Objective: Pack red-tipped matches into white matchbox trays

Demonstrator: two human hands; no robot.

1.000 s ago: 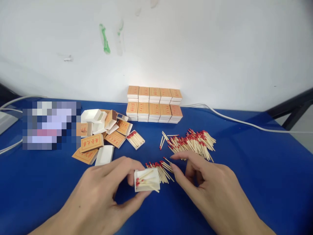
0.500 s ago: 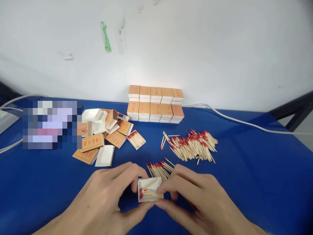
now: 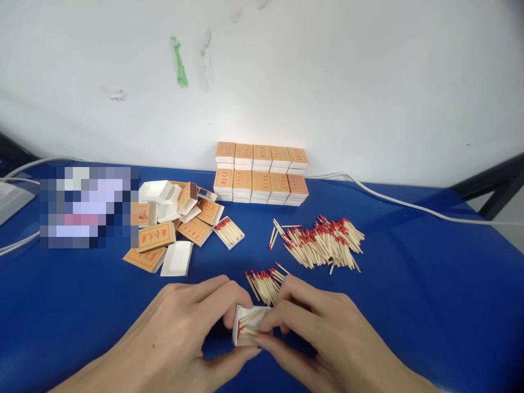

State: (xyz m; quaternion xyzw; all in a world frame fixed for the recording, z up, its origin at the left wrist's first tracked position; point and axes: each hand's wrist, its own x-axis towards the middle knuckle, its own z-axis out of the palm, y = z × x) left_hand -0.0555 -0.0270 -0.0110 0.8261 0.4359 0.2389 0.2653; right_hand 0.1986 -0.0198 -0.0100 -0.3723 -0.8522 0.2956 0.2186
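Note:
My left hand (image 3: pixel 204 322) is closed around the left end of a small white matchbox tray (image 3: pixel 240 339), thumb along its near wall and fingers at its far side. Inside the tray lie several loose matches (image 3: pixel 250 321), red heads to the left. My right hand (image 3: pixel 303 322) pinches the tray's right end, with a fingertip over the matches; that end is hidden by the fingers. Just beyond the tray is a small bunch of matches (image 3: pixel 264 285) on the blue table. Farther off, a filled tray (image 3: pixel 229 233) holds a row of matches.
A large heap of matches (image 3: pixel 327 243) lies to the right. Stacked matchboxes (image 3: pixel 262 183) stand in two rows by the wall. Sleeves and trays (image 3: pixel 167 213) are piled at left, beside a blurred-out object (image 3: pixel 88 207). A white cable (image 3: pixel 401 206) crosses the table (image 3: pixel 429 284).
The tray has come slightly nearer to me and tilted, its left wall now showing more. My right thumb has moved up onto the tray's near edge.

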